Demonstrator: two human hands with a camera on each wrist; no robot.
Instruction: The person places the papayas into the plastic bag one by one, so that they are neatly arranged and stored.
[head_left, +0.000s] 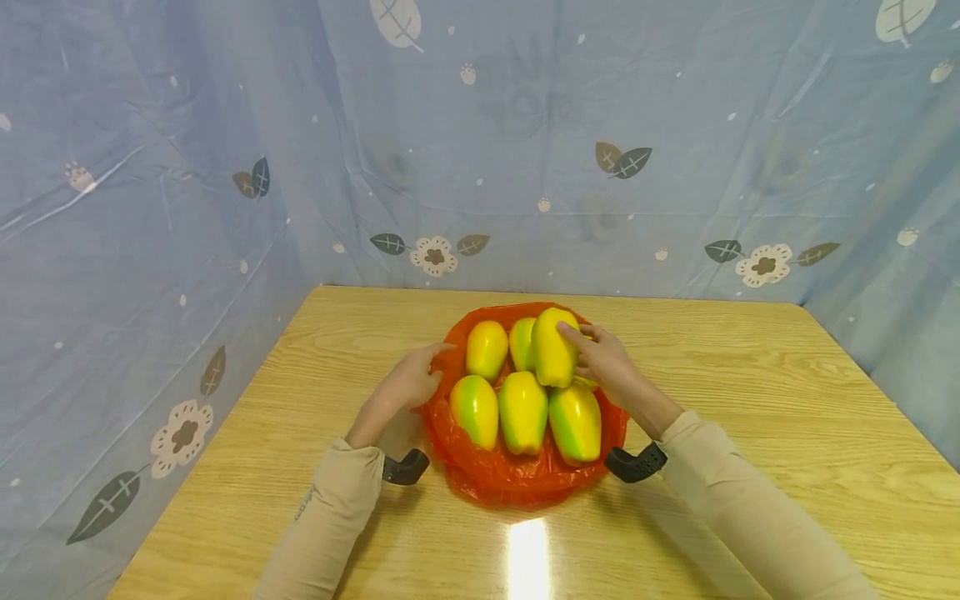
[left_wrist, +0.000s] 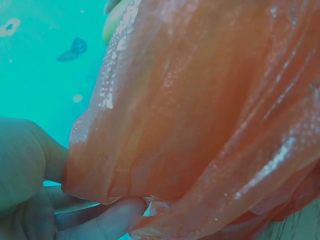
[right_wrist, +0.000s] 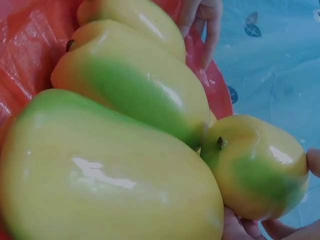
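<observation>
My right hand [head_left: 606, 360] holds a glossy yellow-green papaya [head_left: 556, 348] above the back right of a red plastic bag [head_left: 480, 483]. In the right wrist view, the thumb and fingers lie against that papaya [right_wrist: 257, 167], stem end toward the camera. Several more papayas lie in the opened bag, including one at the front left [head_left: 476, 410] and one at the front right [head_left: 576, 423]. My left hand [head_left: 408, 379] is at the bag's left rim. The left wrist view shows the bag's folded edge [left_wrist: 140, 150] between its thumb and fingers.
The bag stands on a light wooden table [head_left: 750, 400]. A blue patterned curtain [head_left: 525, 125] hangs behind the table and along both sides. Dark bands [head_left: 636, 463] sit at both wrists, and light reflects off the tabletop in front of the bag.
</observation>
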